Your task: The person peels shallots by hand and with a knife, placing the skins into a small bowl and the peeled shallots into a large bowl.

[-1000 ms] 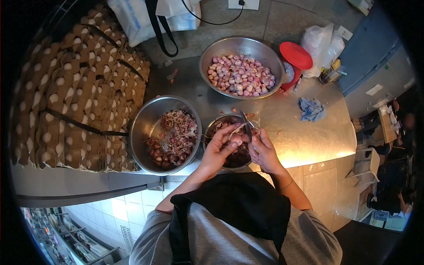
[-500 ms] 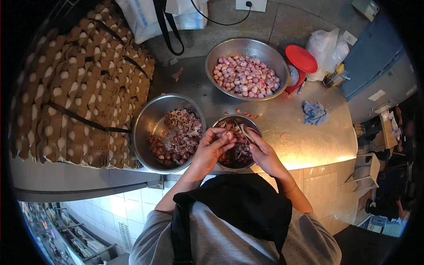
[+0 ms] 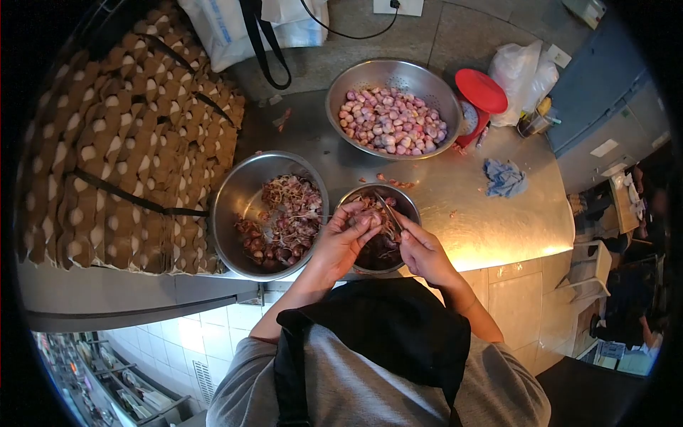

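Observation:
Over the small metal bowl (image 3: 370, 269), my left hand (image 3: 343, 238) pinches a pinkish shallot (image 3: 375, 218) between thumb and fingers. My right hand (image 3: 421, 249), just to its right, is closed on a thin knife (image 3: 389, 212) whose blade points up and left beside the shallot. Dark skins and peelings lie in the small bowl beneath both hands. A larger metal bowl (image 3: 225, 238) on the left contains unpeeled shallots with dry roots and skins (image 3: 288, 203). Behind, a colander (image 3: 340, 135) contains many peeled pink shallots (image 3: 391, 122).
Stacked egg trays (image 3: 121, 156) fill the left side. A red scale (image 3: 482, 96), plastic bags (image 3: 514, 75) and a blue cloth (image 3: 505, 178) are at the right of the steel table (image 3: 455, 206). A white bag (image 3: 228, 28) stands at the back. People are partly visible far right.
My right hand has shifted slightly down and left, and the knife blade has tilted beside the shallot. My left hand still holds the shallot. The whole view has shifted slightly.

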Demonstrator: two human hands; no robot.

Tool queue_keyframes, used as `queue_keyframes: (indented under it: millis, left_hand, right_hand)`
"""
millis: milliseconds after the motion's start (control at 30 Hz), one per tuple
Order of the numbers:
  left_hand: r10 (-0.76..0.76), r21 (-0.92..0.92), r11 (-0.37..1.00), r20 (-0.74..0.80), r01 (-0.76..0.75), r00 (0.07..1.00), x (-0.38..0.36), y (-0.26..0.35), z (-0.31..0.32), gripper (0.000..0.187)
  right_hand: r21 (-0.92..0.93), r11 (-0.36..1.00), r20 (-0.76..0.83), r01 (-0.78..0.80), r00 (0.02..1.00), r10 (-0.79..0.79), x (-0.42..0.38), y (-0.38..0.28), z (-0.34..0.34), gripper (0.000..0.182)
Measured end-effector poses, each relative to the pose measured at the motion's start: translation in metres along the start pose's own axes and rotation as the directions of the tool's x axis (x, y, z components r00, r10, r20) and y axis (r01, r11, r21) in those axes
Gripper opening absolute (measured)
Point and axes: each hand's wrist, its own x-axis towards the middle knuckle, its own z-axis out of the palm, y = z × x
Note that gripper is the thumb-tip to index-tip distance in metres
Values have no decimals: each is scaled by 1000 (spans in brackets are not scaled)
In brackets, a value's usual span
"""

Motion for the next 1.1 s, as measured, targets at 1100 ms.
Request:
queue_keyframes:
  millis: [1100]
  left_hand:
    - [-47, -164, 986, -32, 41, 998, 2, -5, -2, 16]
  right_hand:
    - [-316, 921, -103, 226, 957, -270, 8, 19, 0, 40]
